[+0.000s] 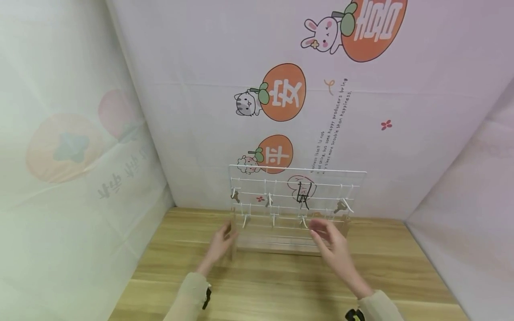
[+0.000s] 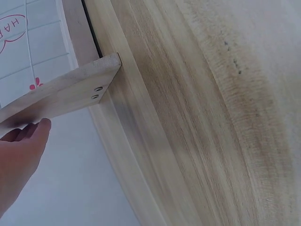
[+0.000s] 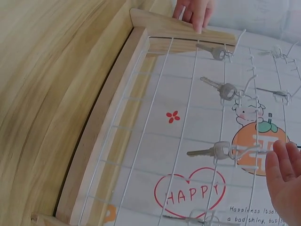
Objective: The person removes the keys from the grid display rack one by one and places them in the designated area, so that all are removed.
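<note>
A white wire grid rack (image 1: 289,169) on a wooden base (image 1: 277,249) stands against the back cloth. Keys hang from its white hooks, among them one key (image 3: 216,150) near the middle and another key (image 3: 221,88) farther along. At the left wooden side panel (image 2: 61,96) is my left hand (image 1: 220,243), its fingers right at the panel's edge and loosely bent. My right hand (image 1: 331,245) is in front of the lower right part of the grid, fingers loosely bent, with nothing in it. The right wrist view shows its fingertips (image 3: 281,153) near the hook of the middle key.
A black wire piece (image 1: 304,194) hangs on the grid, right of its middle. Hooks (image 1: 347,205) stick out toward me. The wood-grain table (image 1: 281,285) is bounded by printed white cloth (image 1: 192,133) at the back and plain cloth (image 1: 474,214) on the right.
</note>
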### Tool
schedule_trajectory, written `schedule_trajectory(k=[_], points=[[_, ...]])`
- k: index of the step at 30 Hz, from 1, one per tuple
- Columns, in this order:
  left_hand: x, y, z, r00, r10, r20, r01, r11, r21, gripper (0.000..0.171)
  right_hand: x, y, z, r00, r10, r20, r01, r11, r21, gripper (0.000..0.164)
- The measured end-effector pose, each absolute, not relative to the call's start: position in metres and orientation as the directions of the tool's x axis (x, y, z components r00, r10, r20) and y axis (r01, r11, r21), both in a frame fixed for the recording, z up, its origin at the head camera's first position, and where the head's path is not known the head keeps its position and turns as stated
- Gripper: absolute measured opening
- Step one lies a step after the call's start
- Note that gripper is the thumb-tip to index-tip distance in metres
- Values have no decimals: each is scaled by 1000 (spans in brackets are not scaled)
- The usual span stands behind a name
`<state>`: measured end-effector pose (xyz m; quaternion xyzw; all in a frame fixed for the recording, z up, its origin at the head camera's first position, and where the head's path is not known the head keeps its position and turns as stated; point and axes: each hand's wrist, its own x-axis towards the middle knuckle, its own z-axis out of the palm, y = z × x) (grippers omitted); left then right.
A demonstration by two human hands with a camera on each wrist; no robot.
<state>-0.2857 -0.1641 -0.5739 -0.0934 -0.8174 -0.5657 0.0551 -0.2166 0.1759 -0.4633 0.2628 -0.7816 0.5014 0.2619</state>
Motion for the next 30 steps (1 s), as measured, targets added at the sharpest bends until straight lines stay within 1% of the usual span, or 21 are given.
schedule_trajectory(k=[5,7,14,18,22,26,30], points=[[-285,-160,-571,-973,98,207,227,290,930,59,-219,169,-463,-739,-174,650,-666,329,-669,31],[-284,-159,-570,-976,89,201,218,279,935,60,-220,165,-463,-734,-187,653,-673,323,-665,30],[-283,-158,-569,-978,49,201,207,281,937,60,-224,147,-462,-671,-182,719,-735,290,-613,35],[-282,-157,-569,-979,30,203,204,258,944,60,-224,135,-459,-663,-176,727,-741,286,-607,36],[-281,-158,-569,-980,22,197,196,242,950,59,-220,123,-450,-666,-185,722,-739,292,-607,31],[-281,-158,-570,-979,30,203,204,231,951,59,-212,112,-434,-687,-204,697,-723,283,-630,28],[-282,-158,-570,-978,31,204,206,227,952,60,-210,105,-428,-698,-210,684,-714,280,-642,27]])
